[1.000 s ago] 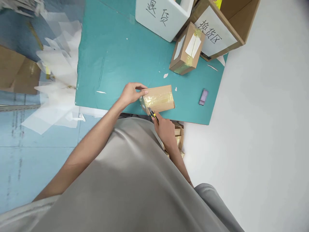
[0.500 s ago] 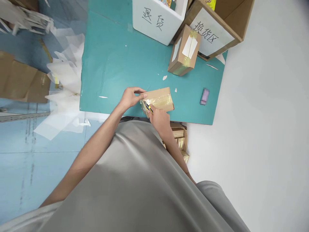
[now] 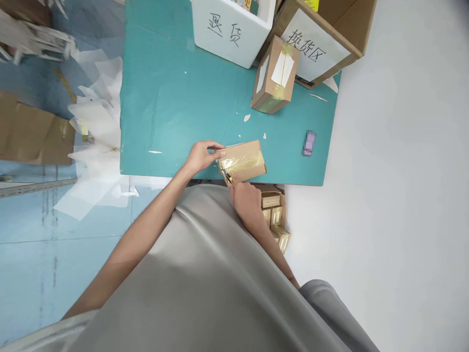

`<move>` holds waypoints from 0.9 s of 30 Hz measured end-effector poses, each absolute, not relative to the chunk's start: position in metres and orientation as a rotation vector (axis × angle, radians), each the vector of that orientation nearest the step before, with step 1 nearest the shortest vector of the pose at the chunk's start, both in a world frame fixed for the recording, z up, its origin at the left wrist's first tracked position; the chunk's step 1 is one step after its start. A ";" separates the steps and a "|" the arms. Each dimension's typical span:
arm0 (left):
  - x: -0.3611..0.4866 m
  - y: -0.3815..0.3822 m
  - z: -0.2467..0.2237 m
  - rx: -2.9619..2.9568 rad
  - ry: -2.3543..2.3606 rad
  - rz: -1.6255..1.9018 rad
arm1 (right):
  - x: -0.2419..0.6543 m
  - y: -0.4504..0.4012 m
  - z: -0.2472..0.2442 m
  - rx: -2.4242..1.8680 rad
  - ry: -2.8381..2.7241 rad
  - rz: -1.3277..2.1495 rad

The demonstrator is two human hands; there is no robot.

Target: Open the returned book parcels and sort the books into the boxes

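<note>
A small brown cardboard box (image 3: 249, 164) with shiny yellowish tape across its top lies at the near edge of the green table (image 3: 176, 107). My left hand (image 3: 203, 156) grips the box's left end, thumb on top and fingers at the far side. Closed round a black and yellow utility knife (image 3: 229, 179), my right hand (image 3: 247, 201) is at the near left corner of the box. The knife's tip points at the taped left end; whether the blade touches the tape I cannot tell.
A taller taped box (image 3: 274, 76) stands before a white bin (image 3: 230, 36) and a large open carton (image 3: 322, 44). A blurred purple item (image 3: 309, 143) and paper scraps (image 3: 246, 118) lie on the table. Below its edge are several small boxes (image 3: 273, 215); white sheets (image 3: 95, 142) are at left.
My right hand and the knife have moved nearer to my body, toward the box's near left corner. My left hand keeps its hold. The whole view has shifted slightly.
</note>
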State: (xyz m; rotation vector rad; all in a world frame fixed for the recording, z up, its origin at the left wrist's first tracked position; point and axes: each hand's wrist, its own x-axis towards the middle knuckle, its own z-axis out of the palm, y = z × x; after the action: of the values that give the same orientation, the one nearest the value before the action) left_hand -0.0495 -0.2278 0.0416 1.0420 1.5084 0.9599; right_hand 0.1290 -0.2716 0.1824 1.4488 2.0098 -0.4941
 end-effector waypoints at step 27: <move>-0.080 -0.215 0.059 1.253 1.764 0.834 | 0.178 -0.232 0.104 2.161 2.009 -0.658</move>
State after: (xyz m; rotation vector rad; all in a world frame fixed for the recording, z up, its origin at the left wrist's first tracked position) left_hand -0.0802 -0.2152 0.0590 1.2532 1.7638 0.8343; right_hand 0.1779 -0.2320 0.1036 2.1615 2.0092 -0.6581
